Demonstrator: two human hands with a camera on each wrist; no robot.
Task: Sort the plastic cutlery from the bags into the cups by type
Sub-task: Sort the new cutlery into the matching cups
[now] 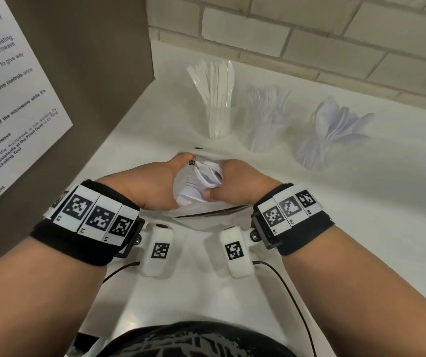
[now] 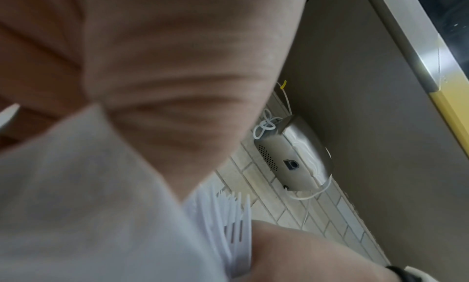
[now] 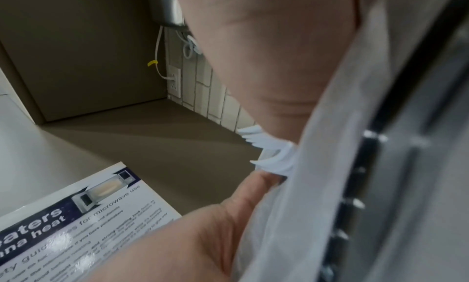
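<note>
A clear plastic bag (image 1: 181,180) of white forks (image 1: 206,176) lies on the white counter (image 1: 361,228), between my hands. My left hand (image 1: 172,171) grips the bag's left side. My right hand (image 1: 232,176) curls round the bunch of forks, thumb on top; I cannot tell whether film lies between. The wrist views show fork tines (image 2: 236,222) (image 3: 271,152) beside the bag film (image 2: 88,186) (image 3: 317,166). Behind stand three clear cups: knives (image 1: 218,119), forks (image 1: 263,132), spoons (image 1: 317,148).
A brown cabinet side with a printed microwave notice (image 1: 13,99) closes off the left. A tiled wall (image 1: 309,34) runs along the back of the counter. A metal wall unit with white cables (image 2: 291,156) hangs above.
</note>
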